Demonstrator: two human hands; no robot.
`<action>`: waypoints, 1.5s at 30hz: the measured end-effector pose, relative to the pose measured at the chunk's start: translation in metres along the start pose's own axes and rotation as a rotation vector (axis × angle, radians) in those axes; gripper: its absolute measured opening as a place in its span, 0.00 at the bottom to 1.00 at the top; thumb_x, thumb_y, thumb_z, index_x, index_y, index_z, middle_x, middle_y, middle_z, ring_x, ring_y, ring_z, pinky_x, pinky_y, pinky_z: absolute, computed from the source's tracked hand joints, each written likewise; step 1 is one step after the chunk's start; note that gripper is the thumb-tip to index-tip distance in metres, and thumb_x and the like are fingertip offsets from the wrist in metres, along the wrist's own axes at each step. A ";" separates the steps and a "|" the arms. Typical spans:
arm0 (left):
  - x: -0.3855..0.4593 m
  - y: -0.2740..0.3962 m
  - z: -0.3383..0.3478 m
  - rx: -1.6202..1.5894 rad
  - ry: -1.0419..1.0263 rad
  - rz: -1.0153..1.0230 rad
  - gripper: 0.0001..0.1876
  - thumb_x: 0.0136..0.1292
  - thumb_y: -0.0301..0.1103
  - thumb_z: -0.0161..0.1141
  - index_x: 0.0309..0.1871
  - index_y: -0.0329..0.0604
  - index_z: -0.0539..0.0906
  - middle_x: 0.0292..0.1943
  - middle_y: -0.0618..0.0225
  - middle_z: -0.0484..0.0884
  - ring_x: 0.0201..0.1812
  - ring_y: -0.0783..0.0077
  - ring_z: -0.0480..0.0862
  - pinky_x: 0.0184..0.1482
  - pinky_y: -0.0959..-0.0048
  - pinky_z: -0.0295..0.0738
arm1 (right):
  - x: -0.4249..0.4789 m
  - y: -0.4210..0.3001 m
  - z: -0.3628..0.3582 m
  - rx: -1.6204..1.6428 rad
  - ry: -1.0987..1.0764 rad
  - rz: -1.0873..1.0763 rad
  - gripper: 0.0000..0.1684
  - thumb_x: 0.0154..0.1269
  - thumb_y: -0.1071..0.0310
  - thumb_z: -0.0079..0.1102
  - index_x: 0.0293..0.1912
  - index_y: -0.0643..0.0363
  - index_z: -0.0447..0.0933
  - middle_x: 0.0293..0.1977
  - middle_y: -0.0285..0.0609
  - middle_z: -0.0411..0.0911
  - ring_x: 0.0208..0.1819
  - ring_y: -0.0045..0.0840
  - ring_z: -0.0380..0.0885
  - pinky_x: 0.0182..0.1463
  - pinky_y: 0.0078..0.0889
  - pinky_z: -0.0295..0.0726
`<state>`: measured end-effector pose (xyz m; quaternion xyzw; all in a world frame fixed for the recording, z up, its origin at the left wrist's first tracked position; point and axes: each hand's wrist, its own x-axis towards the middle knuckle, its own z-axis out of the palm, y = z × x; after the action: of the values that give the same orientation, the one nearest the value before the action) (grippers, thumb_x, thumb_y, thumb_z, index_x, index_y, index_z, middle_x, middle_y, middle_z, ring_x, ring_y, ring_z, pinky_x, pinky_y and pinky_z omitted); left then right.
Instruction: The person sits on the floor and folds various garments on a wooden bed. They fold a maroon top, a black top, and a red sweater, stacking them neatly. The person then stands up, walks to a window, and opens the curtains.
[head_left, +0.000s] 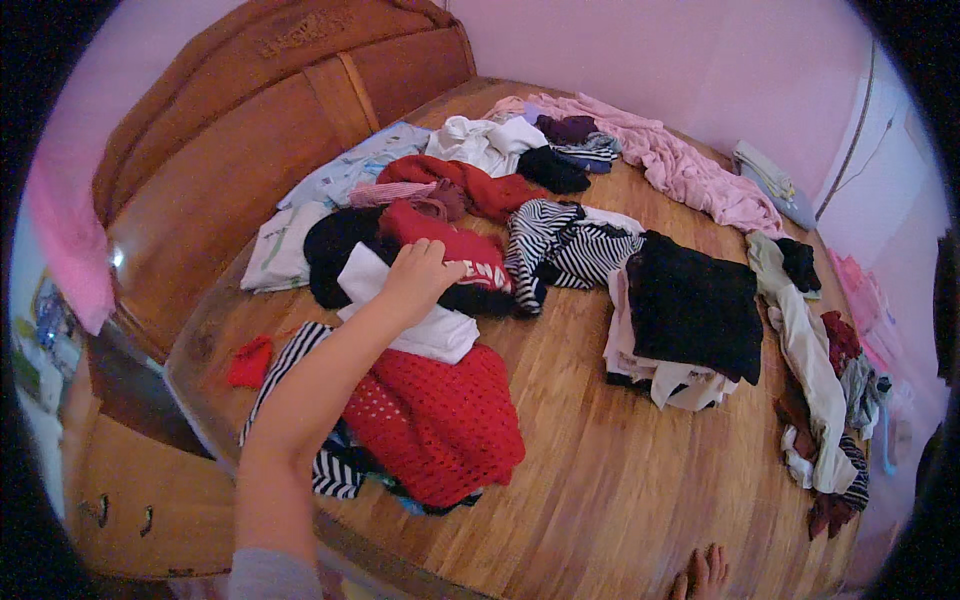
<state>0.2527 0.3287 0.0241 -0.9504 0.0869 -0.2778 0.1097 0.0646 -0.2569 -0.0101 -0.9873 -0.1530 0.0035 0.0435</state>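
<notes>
My left hand reaches over the heap and rests on a red garment with white lettering, its fingers curled; their grip is hidden. Just under the wrist lies a white folded cloth. Black fabric shows beneath the red garment. Nearer to me, a red openwork knit covers black-and-white striped fabric. At the bottom edge, the fingers of my right hand show slightly apart over the wood, holding nothing; the rest of that hand is cut off.
A folded stack topped with black cloth sits on the wooden bed platform. Striped clothing lies behind it. Pink fabric stretches along the wall. Loose clothes line the right edge. A carved wooden headboard rises at left.
</notes>
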 end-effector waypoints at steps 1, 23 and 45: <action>-0.008 0.004 -0.018 0.011 0.007 0.041 0.09 0.53 0.31 0.53 0.39 0.51 0.79 0.31 0.62 0.71 0.39 0.60 0.74 0.38 0.64 0.68 | -0.001 0.001 -0.001 0.001 -0.006 -0.005 0.26 0.67 0.60 0.47 0.63 0.57 0.63 0.64 0.55 0.56 0.67 0.46 0.53 0.69 0.49 0.48; -0.152 0.077 -0.048 -0.197 0.297 -0.253 0.18 0.48 0.22 0.57 0.44 0.49 0.79 0.33 0.61 0.68 0.37 0.57 0.72 0.39 0.64 0.70 | -0.011 0.019 0.038 0.048 0.126 0.093 0.26 0.62 0.60 0.48 0.59 0.54 0.67 0.64 0.49 0.60 0.68 0.42 0.53 0.69 0.51 0.41; -0.022 -0.033 -0.113 -0.663 0.152 -0.736 0.16 0.64 0.42 0.50 0.30 0.36 0.75 0.27 0.52 0.78 0.28 0.56 0.77 0.32 0.64 0.69 | -0.015 0.006 0.025 0.158 0.130 0.120 0.25 0.60 0.60 0.49 0.58 0.54 0.68 0.63 0.50 0.60 0.68 0.44 0.51 0.69 0.53 0.41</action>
<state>0.1758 0.3477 0.1142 -0.8788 -0.1630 -0.3241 -0.3101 0.0517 -0.2652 -0.0352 -0.9862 -0.0899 -0.0460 0.1309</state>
